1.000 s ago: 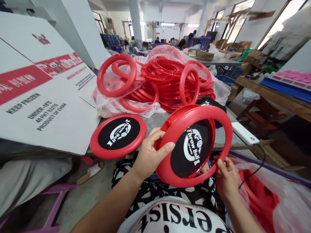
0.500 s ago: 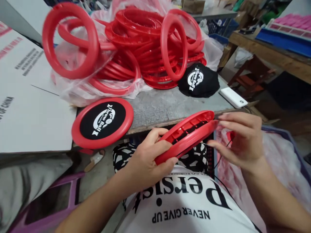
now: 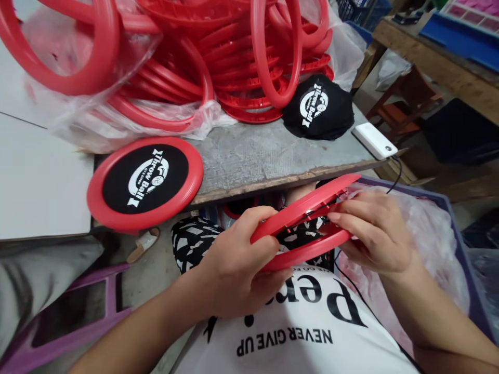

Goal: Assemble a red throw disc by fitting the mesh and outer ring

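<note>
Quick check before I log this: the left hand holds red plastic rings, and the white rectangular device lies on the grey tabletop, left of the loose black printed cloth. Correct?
Not quite: in the head view, the white rectangular device lies to the right of the loose black printed cloth. It is on the grey tabletop, and the left hand does hold red plastic rings.
</note>
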The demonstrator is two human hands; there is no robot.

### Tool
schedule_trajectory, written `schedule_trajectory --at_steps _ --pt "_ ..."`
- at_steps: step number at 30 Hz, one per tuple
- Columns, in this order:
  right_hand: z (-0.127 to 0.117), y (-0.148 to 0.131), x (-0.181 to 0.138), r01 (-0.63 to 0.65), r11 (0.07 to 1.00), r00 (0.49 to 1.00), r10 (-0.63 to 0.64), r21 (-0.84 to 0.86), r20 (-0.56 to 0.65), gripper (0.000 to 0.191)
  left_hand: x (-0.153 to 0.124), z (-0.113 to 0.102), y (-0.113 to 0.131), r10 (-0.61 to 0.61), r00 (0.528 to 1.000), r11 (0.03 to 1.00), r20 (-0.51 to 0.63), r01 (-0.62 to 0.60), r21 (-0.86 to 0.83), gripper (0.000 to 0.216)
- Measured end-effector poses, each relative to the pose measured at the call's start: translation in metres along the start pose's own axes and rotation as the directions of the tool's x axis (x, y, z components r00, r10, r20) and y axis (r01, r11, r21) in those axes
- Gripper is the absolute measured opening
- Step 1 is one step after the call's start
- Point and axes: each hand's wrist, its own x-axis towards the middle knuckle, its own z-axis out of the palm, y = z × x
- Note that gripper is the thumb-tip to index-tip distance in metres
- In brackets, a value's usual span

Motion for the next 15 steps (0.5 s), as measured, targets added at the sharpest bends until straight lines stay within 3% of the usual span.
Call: schedule_trajectory --at_steps 5,15 --pt "-0.006 -0.006 -0.006 -0.036 0.999 0.995 0.033 0.032 0.094 0.025 -0.005 0.004 -0.009 0.05 0.998 0.998 -0.034 -0.049 0.036 0.026" --pt "-0.005 -0.002 -0.01 -0.063 0.998 0.988 0.064 -0.012 0.142 0.022 -0.007 -0.001 -0.016 0.056 0.998 0.997 -0.007 -0.056 0.047 0.028"
